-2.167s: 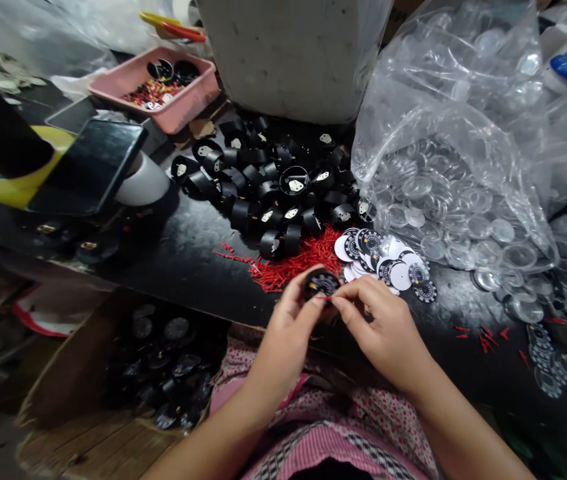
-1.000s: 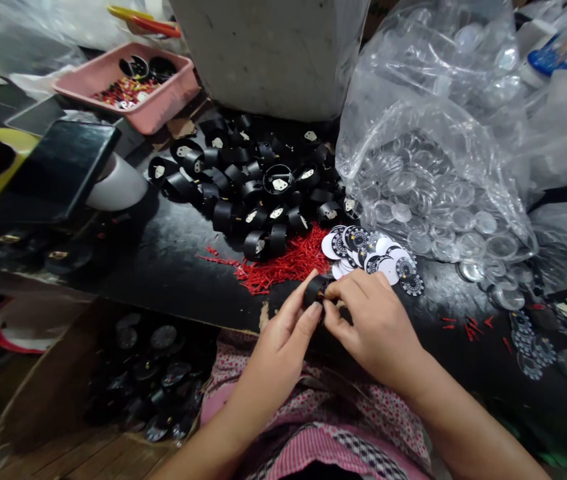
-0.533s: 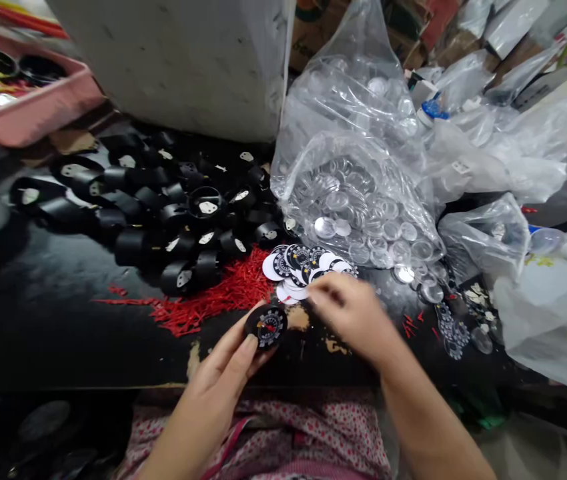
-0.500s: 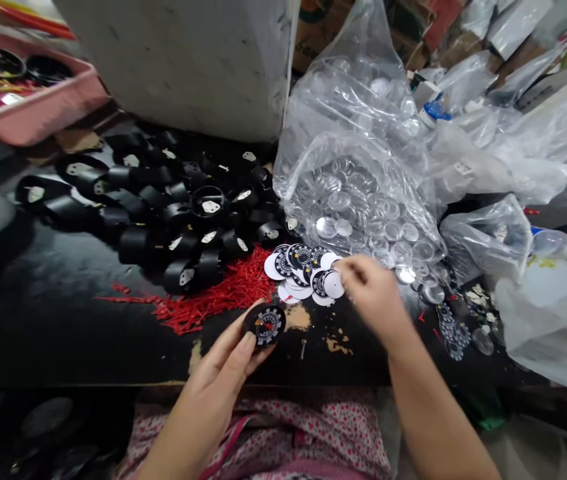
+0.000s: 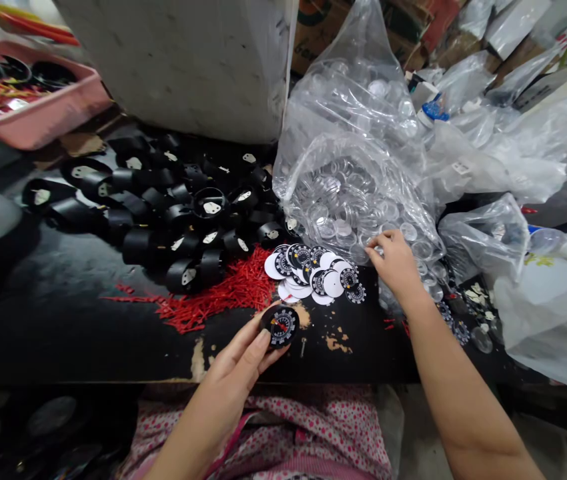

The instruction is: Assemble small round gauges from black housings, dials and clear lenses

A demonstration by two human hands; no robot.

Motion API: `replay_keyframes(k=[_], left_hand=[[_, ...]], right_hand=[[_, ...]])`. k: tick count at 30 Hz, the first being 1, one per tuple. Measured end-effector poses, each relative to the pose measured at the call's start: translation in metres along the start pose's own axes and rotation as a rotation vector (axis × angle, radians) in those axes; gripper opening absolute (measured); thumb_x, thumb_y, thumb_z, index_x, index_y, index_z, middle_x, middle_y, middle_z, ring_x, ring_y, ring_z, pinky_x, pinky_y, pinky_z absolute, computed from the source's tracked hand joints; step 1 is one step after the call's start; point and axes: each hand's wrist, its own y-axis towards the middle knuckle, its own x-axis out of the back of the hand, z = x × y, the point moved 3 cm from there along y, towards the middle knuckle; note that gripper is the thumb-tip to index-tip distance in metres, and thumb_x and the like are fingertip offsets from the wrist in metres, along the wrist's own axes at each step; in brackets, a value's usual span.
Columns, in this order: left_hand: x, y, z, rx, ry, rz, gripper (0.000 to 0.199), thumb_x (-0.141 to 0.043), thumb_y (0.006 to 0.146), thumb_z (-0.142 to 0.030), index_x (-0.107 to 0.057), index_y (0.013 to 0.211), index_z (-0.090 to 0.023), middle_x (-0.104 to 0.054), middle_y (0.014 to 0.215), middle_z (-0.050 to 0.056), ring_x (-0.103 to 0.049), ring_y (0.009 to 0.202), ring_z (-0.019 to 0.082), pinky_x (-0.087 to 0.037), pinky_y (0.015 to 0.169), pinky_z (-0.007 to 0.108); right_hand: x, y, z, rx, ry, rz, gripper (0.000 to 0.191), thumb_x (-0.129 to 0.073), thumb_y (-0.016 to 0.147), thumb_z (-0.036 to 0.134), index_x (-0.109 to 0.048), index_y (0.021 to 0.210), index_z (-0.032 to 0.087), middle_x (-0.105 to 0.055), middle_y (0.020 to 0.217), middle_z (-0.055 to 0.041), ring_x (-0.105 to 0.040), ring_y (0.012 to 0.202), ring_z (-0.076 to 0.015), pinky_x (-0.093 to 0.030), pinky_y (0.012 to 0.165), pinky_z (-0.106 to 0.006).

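Observation:
Near the table's front edge, my left hand (image 5: 243, 352) is closed round a round black dial housing (image 5: 280, 326), its dial face with a red pointer turned up. My right hand (image 5: 390, 257) is at the front of an open plastic bag of clear round covers (image 5: 358, 200). Its thumb and forefinger pinch at a clear cover, partly hidden by the fingers. Between the hands lies a pile of white and black dial discs (image 5: 333, 283). Left of the discs is a heap of small red pointers (image 5: 213, 297).
Many black ring housings (image 5: 138, 247) cover the back left of the black table (image 5: 88, 333). A pink basket (image 5: 58, 113) of parts stands at the far left, a large pale box (image 5: 178, 67) behind. More plastic bags (image 5: 493, 160) crowd the right side.
My right hand has moved right, from the dial discs to the clear covers, uncovering black dials at the pile's right end. My left hand has shifted slightly right with the housing.

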Motion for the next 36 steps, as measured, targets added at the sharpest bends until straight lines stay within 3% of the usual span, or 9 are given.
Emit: replay_keyframes(k=[4,7,10,12,21,26,30,33,36], left_hand=[[-0.007,-0.002,-0.004,-0.097,-0.192,-0.043,0.032,-0.065,0.089,-0.041,-0.070,0.115,-0.023,-0.072,0.124,0.009,-0.064,0.120,0.028,-0.049,0.106,0.046],[-0.016,-0.004,-0.011,-0.112,-0.341,-0.022,0.027,-0.058,0.094,-0.041,-0.070,0.110,-0.022,-0.074,0.117,0.008,-0.067,0.116,0.025,-0.051,0.104,0.044],[-0.019,-0.004,-0.015,-0.007,-0.381,0.023,0.029,-0.056,0.094,-0.041,-0.070,0.110,-0.020,-0.075,0.117,0.009,-0.068,0.113,0.025,-0.052,0.103,0.043],[-0.015,-0.004,-0.016,0.018,-0.347,0.002,0.029,-0.058,0.094,-0.041,-0.070,0.111,-0.020,-0.075,0.116,0.009,-0.070,0.110,0.024,-0.052,0.102,0.041],[-0.008,-0.003,-0.007,-0.127,0.007,0.052,0.036,-0.069,0.085,-0.034,-0.067,0.121,-0.029,-0.064,0.136,0.005,-0.060,0.125,0.027,-0.052,0.103,0.042],[-0.012,-0.011,-0.010,-0.179,0.231,0.082,0.040,-0.070,0.084,-0.026,-0.067,0.124,-0.030,-0.065,0.136,0.003,-0.057,0.129,0.024,-0.043,0.111,0.039],[-0.018,-0.015,-0.017,-0.183,0.290,0.073,0.037,-0.071,0.082,-0.026,-0.070,0.119,-0.029,-0.068,0.131,0.003,-0.061,0.125,0.023,-0.045,0.109,0.037],[0.002,-0.025,-0.018,-0.129,0.350,0.020,0.034,-0.071,0.081,-0.030,-0.072,0.114,-0.029,-0.071,0.126,0.003,-0.064,0.120,0.025,-0.047,0.106,0.038],[0.066,-0.051,-0.016,-0.118,0.504,-0.206,0.035,-0.070,0.081,-0.040,-0.072,0.114,-0.029,-0.074,0.119,0.004,-0.066,0.115,0.028,-0.047,0.105,0.040]], right_hand=[[0.005,-0.032,0.047,0.138,0.179,0.108,0.010,-0.059,0.088,0.028,-0.064,0.085,0.020,-0.063,0.098,-0.0061,-0.060,0.093,-0.0202,-0.050,0.079,-0.035],[-0.006,-0.071,0.099,0.265,0.543,0.310,0.008,-0.057,0.093,0.025,-0.063,0.095,0.020,-0.064,0.107,-0.0065,-0.061,0.095,-0.0175,-0.051,0.079,-0.032],[-0.013,-0.093,0.128,0.239,0.608,0.242,0.020,-0.055,0.094,0.020,-0.060,0.113,0.020,-0.064,0.110,-0.0079,-0.061,0.096,-0.0183,-0.051,0.083,-0.035],[-0.015,-0.096,0.134,0.174,0.630,0.171,0.022,-0.052,0.096,0.019,-0.061,0.116,0.021,-0.066,0.104,-0.0064,-0.063,0.096,-0.0191,-0.052,0.085,-0.037],[-0.014,-0.091,0.151,0.226,0.592,0.275,0.025,-0.053,0.097,0.023,-0.068,0.117,0.027,-0.055,0.123,-0.0092,-0.061,0.100,-0.0189,-0.051,0.087,-0.038],[-0.020,-0.086,0.155,0.219,0.429,0.205,0.037,-0.037,0.103,0.036,-0.054,0.073,0.021,-0.056,0.070,-0.0016,-0.052,0.067,-0.0168,-0.040,0.067,-0.034],[-0.024,-0.086,0.162,0.277,0.330,0.133,0.042,-0.032,0.104,0.032,-0.044,0.065,0.022,-0.049,0.061,0.0003,-0.042,0.060,-0.0158,-0.033,0.064,-0.033],[-0.026,-0.089,0.161,0.271,0.459,0.279,0.037,-0.040,0.102,0.036,-0.052,0.070,0.022,-0.058,0.066,-0.0001,-0.050,0.066,-0.0158,-0.036,0.069,-0.031],[-0.027,-0.090,0.154,0.223,0.629,0.416,0.027,-0.046,0.100,0.038,-0.062,0.088,0.022,-0.068,0.084,-0.0017,-0.059,0.080,-0.0173,-0.041,0.075,-0.032]])
